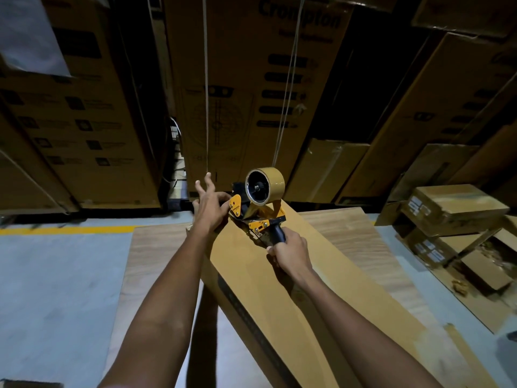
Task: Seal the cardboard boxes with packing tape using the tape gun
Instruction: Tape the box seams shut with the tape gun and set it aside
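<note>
Yellow-and-black tape gun [253, 217], brown tape roll [265, 186]

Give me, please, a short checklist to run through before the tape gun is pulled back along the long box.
1. Right hand grips the tape gun by its handle: ok.
2. Tape roll is loaded: ok.
3. Gun's front sits at the far end of the long cardboard box: ok.
4. Left hand touches the gun's front: ok.
5. Tape end stuck to the box: cannot tell.
6. Box flaps closed flat: ok.
</note>
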The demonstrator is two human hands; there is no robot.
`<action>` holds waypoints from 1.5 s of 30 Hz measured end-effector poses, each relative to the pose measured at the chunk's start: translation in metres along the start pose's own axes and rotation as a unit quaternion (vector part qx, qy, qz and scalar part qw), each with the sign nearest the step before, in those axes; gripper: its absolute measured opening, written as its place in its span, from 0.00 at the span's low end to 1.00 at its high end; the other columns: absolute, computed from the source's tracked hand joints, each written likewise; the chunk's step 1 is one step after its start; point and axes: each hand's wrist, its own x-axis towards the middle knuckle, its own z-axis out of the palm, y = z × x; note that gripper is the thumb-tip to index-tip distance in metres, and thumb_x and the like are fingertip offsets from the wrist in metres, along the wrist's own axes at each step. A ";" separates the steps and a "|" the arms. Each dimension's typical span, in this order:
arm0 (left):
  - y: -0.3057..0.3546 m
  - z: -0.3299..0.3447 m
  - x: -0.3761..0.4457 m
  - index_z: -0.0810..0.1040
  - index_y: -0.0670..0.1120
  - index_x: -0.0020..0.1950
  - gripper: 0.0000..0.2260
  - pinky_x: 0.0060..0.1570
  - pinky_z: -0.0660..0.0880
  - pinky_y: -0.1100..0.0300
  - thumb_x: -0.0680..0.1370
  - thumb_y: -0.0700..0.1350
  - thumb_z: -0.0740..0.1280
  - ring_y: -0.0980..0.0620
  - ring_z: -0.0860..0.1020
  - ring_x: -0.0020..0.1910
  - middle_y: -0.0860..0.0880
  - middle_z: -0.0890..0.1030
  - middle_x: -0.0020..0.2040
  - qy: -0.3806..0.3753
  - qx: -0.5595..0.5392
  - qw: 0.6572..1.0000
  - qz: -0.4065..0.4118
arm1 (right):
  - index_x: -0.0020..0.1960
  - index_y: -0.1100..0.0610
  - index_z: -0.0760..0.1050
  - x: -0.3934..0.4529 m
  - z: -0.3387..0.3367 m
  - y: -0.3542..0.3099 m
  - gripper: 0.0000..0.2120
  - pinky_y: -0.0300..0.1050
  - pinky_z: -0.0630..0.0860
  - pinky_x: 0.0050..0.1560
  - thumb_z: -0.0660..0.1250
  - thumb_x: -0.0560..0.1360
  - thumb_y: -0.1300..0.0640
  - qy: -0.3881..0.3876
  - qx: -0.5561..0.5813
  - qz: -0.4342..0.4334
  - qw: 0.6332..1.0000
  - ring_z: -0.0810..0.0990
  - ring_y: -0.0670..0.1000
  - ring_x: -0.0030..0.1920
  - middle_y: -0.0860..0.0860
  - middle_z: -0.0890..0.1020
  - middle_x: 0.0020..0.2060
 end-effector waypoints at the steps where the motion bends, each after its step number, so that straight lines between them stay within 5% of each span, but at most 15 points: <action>1: 0.001 -0.001 -0.001 0.84 0.48 0.58 0.12 0.71 0.57 0.28 0.80 0.52 0.70 0.39 0.41 0.81 0.49 0.41 0.84 -0.010 0.007 1.000 0.002 | 0.55 0.52 0.77 0.000 -0.001 -0.001 0.10 0.46 0.77 0.38 0.71 0.76 0.61 -0.002 0.001 0.000 1.000 0.81 0.53 0.45 0.53 0.82 0.45; 12: 0.003 -0.002 -0.004 0.84 0.52 0.59 0.09 0.74 0.50 0.30 0.83 0.50 0.66 0.39 0.37 0.81 0.47 0.38 0.83 -0.021 0.026 0.999 0.015 | 0.58 0.50 0.77 -0.015 -0.021 0.022 0.15 0.58 0.84 0.48 0.74 0.74 0.60 0.007 -0.027 0.006 1.000 0.84 0.53 0.46 0.51 0.83 0.45; 19: 0.002 0.001 -0.003 0.82 0.51 0.64 0.14 0.75 0.51 0.32 0.84 0.53 0.63 0.39 0.39 0.81 0.46 0.39 0.83 -0.041 0.077 0.996 0.026 | 0.58 0.55 0.78 -0.021 -0.025 0.017 0.15 0.44 0.70 0.38 0.72 0.73 0.63 0.016 -0.054 -0.020 0.998 0.77 0.47 0.43 0.52 0.81 0.45; 24: 0.003 0.000 -0.005 0.82 0.51 0.64 0.19 0.74 0.52 0.31 0.84 0.59 0.58 0.38 0.39 0.81 0.45 0.41 0.83 -0.064 0.125 0.989 0.036 | 0.59 0.53 0.78 -0.026 -0.032 0.014 0.17 0.54 0.81 0.42 0.70 0.72 0.64 0.010 -0.021 -0.003 1.000 0.83 0.57 0.45 0.54 0.83 0.44; 29: 0.007 -0.001 -0.004 0.80 0.52 0.67 0.20 0.74 0.52 0.29 0.84 0.59 0.57 0.36 0.38 0.80 0.44 0.39 0.83 -0.088 0.165 0.982 0.035 | 0.54 0.52 0.77 -0.043 -0.044 0.034 0.13 0.45 0.70 0.35 0.71 0.72 0.65 0.022 -0.073 -0.007 0.997 0.78 0.51 0.41 0.52 0.81 0.40; 40: 0.012 0.002 -0.004 0.77 0.50 0.69 0.26 0.72 0.54 0.30 0.81 0.65 0.58 0.35 0.40 0.81 0.43 0.42 0.83 -0.087 0.204 0.975 0.021 | 0.53 0.52 0.76 -0.052 -0.039 0.037 0.12 0.51 0.79 0.43 0.68 0.71 0.61 0.011 -0.153 -0.010 0.988 0.79 0.52 0.41 0.51 0.81 0.41; 43: 0.014 0.004 -0.002 0.74 0.51 0.71 0.26 0.73 0.53 0.30 0.81 0.66 0.55 0.34 0.41 0.81 0.43 0.43 0.83 -0.097 0.219 0.971 0.011 | 0.53 0.53 0.76 -0.050 -0.041 0.034 0.07 0.47 0.76 0.38 0.69 0.76 0.55 -0.019 -0.152 -0.022 0.988 0.78 0.52 0.41 0.52 0.80 0.43; 45: 0.013 0.005 -0.001 0.74 0.52 0.72 0.27 0.73 0.52 0.29 0.81 0.67 0.54 0.35 0.40 0.81 0.43 0.44 0.83 -0.101 0.221 0.970 0.006 | 0.51 0.53 0.76 -0.051 -0.043 0.034 0.12 0.42 0.72 0.34 0.69 0.79 0.44 -0.031 -0.120 -0.022 0.992 0.78 0.50 0.38 0.52 0.81 0.41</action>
